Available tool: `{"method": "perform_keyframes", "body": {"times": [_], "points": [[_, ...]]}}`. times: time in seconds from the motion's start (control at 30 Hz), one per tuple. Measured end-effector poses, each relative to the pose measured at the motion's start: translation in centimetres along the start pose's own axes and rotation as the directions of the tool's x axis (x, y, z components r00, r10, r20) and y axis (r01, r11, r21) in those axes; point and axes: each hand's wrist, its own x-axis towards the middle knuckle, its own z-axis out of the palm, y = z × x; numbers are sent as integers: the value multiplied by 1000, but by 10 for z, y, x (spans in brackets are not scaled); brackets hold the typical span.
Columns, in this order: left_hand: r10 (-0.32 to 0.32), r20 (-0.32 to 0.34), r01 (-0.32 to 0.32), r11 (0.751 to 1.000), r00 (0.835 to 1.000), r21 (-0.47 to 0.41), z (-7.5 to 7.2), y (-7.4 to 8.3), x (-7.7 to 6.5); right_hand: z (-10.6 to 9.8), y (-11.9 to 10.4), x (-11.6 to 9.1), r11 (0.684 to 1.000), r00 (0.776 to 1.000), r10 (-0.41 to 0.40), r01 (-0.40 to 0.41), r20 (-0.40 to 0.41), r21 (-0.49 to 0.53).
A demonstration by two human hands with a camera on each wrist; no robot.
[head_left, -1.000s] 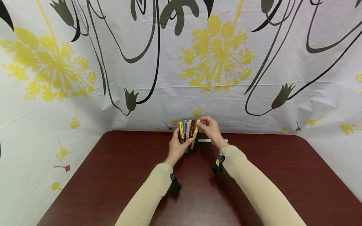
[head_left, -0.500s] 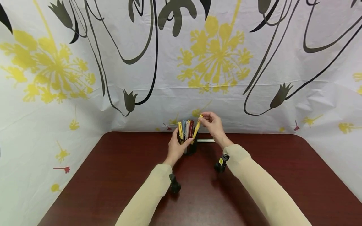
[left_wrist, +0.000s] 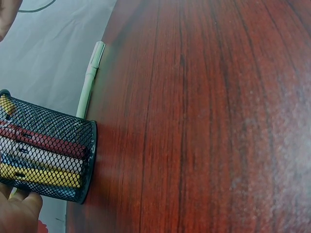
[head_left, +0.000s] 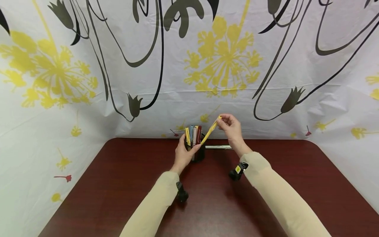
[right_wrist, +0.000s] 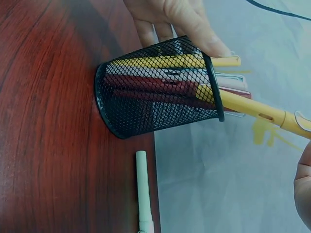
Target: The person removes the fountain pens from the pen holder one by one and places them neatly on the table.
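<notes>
A black mesh pen cup (head_left: 200, 156) stands upright near the table's back edge. My left hand (head_left: 182, 156) grips its side, with the thumb across the front; in the right wrist view these fingers (right_wrist: 192, 23) lie by the rim. Up and right of the cup, my right hand (head_left: 233, 132) pinches the cap end of a yellow pen (right_wrist: 260, 112). That pen leans outward over the rim, its lower end still inside the mesh. Inside the cup are another yellow pen (right_wrist: 226, 61), a dark red pen (head_left: 199, 132), a blue pen (head_left: 191, 130) and whitish ones.
A pale white-green pen (left_wrist: 89, 85) lies on the table behind and right of the cup, along the back edge. The dark red-brown wooden table (head_left: 142, 184) meets a white patterned cloth (head_left: 177, 75) hanging behind it.
My right hand has moved up and to the right, drawing the yellow pen partly out and tilting it. The left hand has stayed on the cup.
</notes>
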Motion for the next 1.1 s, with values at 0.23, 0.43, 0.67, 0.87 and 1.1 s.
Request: {"method": "perform_keyframes", "body": {"times": [0.23, 0.43, 0.67, 0.87, 1.1], "points": [[-4, 2, 4, 1000, 1000, 5, -1, -2, 2, -19, -2, -5, 988, 999, 15, -7, -49, 151], [-26, 7, 26, 1000, 1000, 2, -2, -3, 3, -38, 4, -10, 964, 991, 74, -43, -110, 262], [-20, 5, 20, 1000, 1000, 4, -1, -1, 1, -60, 20, -20, 961, 981, 129, -88, -142, 262], [-21, 6, 21, 1000, 1000, 1, -1, 0, 0, -72, 35, -28, 963, 977, 172, -140, -124, 229], [-14, 8, 14, 1000, 1000, 3, 0, 0, -1, -79, 49, -35, 971, 969, 210, -191, -128, 145]]}}
